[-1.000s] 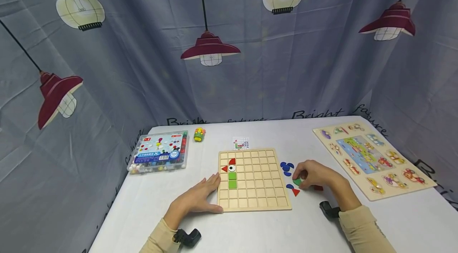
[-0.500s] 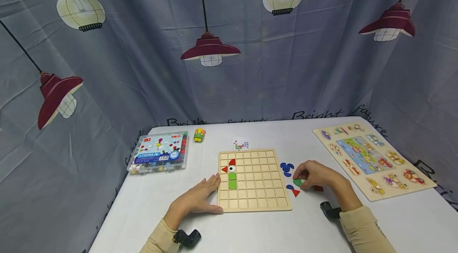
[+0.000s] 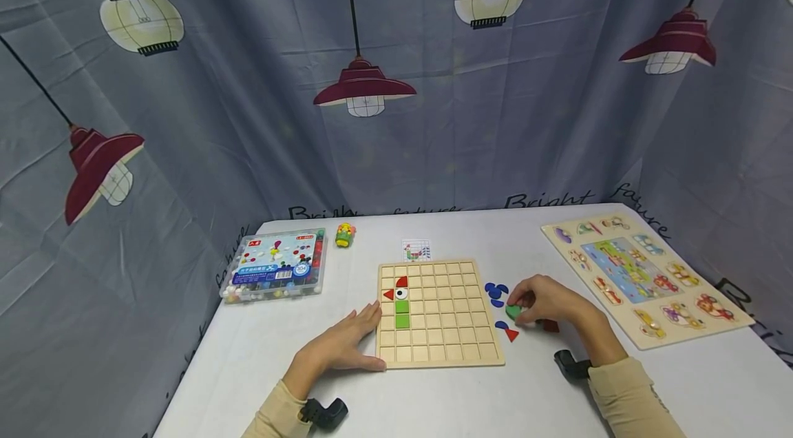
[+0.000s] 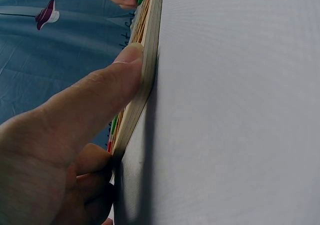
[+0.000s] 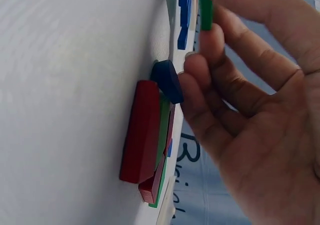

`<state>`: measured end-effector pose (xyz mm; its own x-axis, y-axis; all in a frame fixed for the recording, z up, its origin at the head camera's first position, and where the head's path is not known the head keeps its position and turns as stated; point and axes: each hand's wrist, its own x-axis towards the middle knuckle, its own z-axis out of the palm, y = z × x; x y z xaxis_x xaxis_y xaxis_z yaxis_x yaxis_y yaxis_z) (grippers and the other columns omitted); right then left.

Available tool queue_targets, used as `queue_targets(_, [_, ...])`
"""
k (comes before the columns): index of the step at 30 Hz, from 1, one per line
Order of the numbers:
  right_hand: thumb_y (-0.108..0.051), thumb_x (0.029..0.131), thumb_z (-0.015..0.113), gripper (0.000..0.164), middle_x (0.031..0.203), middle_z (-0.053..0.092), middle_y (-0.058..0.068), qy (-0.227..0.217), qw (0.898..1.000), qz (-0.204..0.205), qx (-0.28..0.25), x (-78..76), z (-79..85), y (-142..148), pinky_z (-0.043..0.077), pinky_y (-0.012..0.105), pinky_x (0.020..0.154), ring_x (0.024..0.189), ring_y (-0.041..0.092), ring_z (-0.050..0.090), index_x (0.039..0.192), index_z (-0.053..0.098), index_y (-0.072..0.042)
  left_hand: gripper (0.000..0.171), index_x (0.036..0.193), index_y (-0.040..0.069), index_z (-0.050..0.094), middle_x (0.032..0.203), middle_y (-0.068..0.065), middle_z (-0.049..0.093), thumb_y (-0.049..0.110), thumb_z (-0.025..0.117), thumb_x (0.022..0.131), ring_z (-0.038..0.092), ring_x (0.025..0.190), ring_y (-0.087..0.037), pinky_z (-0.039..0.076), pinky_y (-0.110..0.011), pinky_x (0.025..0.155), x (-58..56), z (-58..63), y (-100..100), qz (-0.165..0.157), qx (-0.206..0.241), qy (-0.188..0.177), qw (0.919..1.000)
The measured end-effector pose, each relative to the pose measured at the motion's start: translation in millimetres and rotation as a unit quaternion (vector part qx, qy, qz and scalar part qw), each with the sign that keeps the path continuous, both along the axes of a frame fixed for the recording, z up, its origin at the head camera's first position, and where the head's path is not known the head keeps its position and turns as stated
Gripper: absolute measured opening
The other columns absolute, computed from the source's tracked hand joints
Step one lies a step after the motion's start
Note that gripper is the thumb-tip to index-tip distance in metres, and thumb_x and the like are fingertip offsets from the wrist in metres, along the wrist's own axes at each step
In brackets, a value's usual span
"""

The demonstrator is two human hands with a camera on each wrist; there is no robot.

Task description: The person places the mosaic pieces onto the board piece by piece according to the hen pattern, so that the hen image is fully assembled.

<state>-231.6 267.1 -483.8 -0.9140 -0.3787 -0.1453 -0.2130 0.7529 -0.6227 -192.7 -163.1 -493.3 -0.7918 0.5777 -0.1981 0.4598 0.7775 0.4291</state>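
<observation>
My right hand (image 3: 545, 300) pinches a small green wooden block (image 3: 513, 312) just right of the gridded wooden board (image 3: 445, 317). In the right wrist view, that green block (image 5: 206, 11) sits between thumb and fingertip; its full shape is partly covered. My left hand (image 3: 341, 341) rests against the board's left side with fingers extended, its thumb (image 4: 107, 87) touching the board's edge near the front corner. On the board lie a red quarter piece (image 3: 402, 282), a red triangle (image 3: 389, 294), a white eye piece (image 3: 401, 293) and two green squares (image 3: 403, 321).
Several blue pieces (image 3: 495, 293) and a red triangle (image 3: 511, 335) lie right of the board. Under the right hand are red (image 5: 139, 132) and blue (image 5: 167, 80) blocks. A pattern card (image 3: 416, 250), plastic case (image 3: 275, 266), small toy (image 3: 345, 235) and picture puzzle (image 3: 626, 321) stand around.
The right hand's fingers have closed on the green block and lifted it slightly, shifting a little to the left. The left hand and the board stay put.
</observation>
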Motion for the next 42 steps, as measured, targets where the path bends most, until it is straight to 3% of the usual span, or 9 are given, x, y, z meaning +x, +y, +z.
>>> queue_targets(6, [-0.018,0.067,0.087,0.028,0.09,0.07,-0.002,0.019,1.0,-0.002,-0.002,-0.1,6.7,-8,0.054,0.021,0.07,0.08,0.01,0.058,0.092,0.074,-0.012,0.106,0.154,0.004,0.025,0.164,-0.009,0.016,0.063,0.07,0.077,0.018,0.152,-0.025,0.018,-0.046,0.125,-1.1,-0.9,-1,0.0,-0.001,0.002,1.0])
queue_targets(12, [-0.021,0.068,0.086,0.028,0.093,0.071,-0.003,0.036,0.999,0.005,-0.011,2.0,12.6,-24,0.056,0.029,0.078,0.087,0.012,0.062,0.092,0.073,-0.015,0.106,0.154,0.004,0.026,0.164,-0.009,0.017,0.063,0.07,0.077,0.018,0.152,-0.025,0.017,-0.045,0.125,-1.0,-2.4,-1,0.001,0.002,-0.004,1.0])
queue_targets(20, [-0.019,0.07,0.085,0.029,0.094,0.071,-0.002,0.042,0.998,0.04,-0.034,2.6,18.7,-48,0.057,0.032,0.077,0.089,0.017,0.066,0.095,0.072,-0.012,0.106,0.154,0.004,0.025,0.164,-0.01,0.016,0.063,0.07,0.078,0.018,0.152,-0.025,0.018,-0.046,0.125,0.1,-2.3,-2,0.0,-0.001,-0.001,1.0])
queue_targets(31, [-0.019,0.072,0.085,0.022,0.09,0.068,-0.008,0.059,0.994,0.085,-0.044,-0.7,24.9,-87,0.054,0.021,0.073,0.083,0.009,0.061,0.09,0.073,-0.018,0.106,0.154,0.003,0.025,0.164,-0.01,0.017,0.063,0.07,0.077,0.018,0.152,-0.025,0.018,-0.045,0.125,-1.6,-2.9,-1,-0.004,0.004,0.003,1.0])
queue_targets(42, [-0.016,0.071,0.085,0.02,0.087,0.07,-0.009,0.042,0.991,0.114,-0.049,4.3,30.4,-142,0.057,0.025,0.076,0.084,0.008,0.065,0.088,0.073,-0.017,0.107,0.153,0.002,0.026,0.163,-0.012,0.018,0.062,0.071,0.077,0.02,0.151,-0.027,0.019,-0.046,0.125,-3.0,-3.5,-1,-0.008,0.002,0.009,0.9999])
